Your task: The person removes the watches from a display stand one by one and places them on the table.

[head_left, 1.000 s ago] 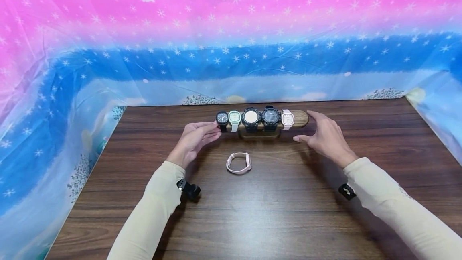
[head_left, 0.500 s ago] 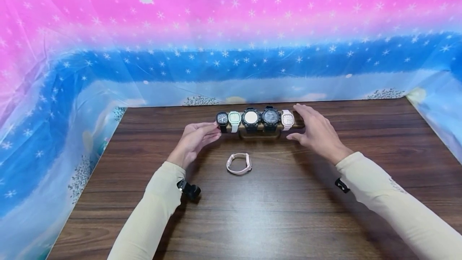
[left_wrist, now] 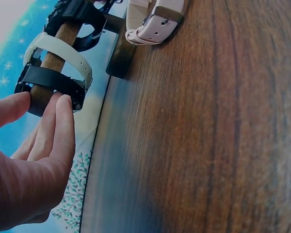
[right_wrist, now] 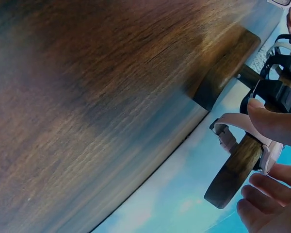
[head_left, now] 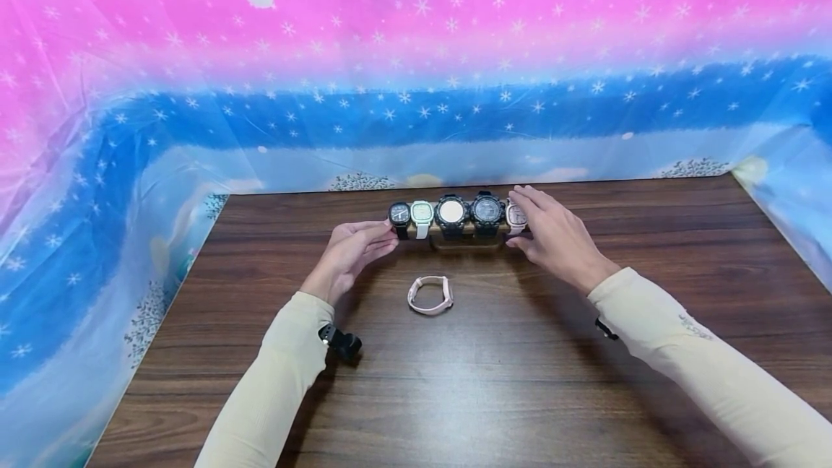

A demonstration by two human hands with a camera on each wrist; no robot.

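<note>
A wooden watch stand (right_wrist: 235, 172) at the back of the table bears several watches in a row. My left hand (head_left: 351, 255) pinches its left end beside a black watch (head_left: 400, 214), thumb on one side and fingertips on the other. My right hand (head_left: 565, 240) has its thumb and fingers round a pink watch (right_wrist: 240, 121) at the right of the row, partly covering its face. Between these are a mint-and-white watch (head_left: 422, 212) and two bulky black watches, one with a bright dial (head_left: 451, 211) and one dark (head_left: 487, 209). The bar's right end sticks out past the pink watch.
Another pale pink watch (head_left: 430, 295), its strap closed in a loop, lies on the brown wooden table (head_left: 468, 396) in front of the stand. A patterned pink and blue cloth (head_left: 364, 114) hangs behind the table's back edge.
My right hand has moved left from the stand's right end to the pink watch, and its fingers have drawn in round it. My left hand stays at the left end.
</note>
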